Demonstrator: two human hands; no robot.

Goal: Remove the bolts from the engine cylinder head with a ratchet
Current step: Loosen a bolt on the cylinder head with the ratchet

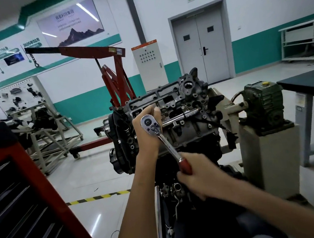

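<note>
- Far to the left of the left hand, a red tool cabinet (44, 189) with dark drawers filled the near corner.
- Beyond and just left of that hand stood a red engine hoist (118, 69), its boom reaching away leftwards with a chain hanging from the end.
- The left hand (148, 133) was raised in front of the engine, fingers curled round the back of the ratchet (166, 143) at its round chrome head, thumb up above it.
- From that head, a chrome extension bar (182, 115) ran rightwards away from the left hand and ended in a recess of the cylinder head (173, 100); the bolt it sat on was hidden.
- The cylinder head lay just behind and to the right of the left hand, on top of the engine, its open face tilted toward the camera.
- The right hand (201, 173), below and right of the left one, was clenched round the ratchet's red grip, the shaft slanting up-left from it.
- Well to the right of the right hand, a green gearbox (262, 100) sat on a grey pedestal.
- Farther right still stood a dark-topped table (308, 82).
</note>
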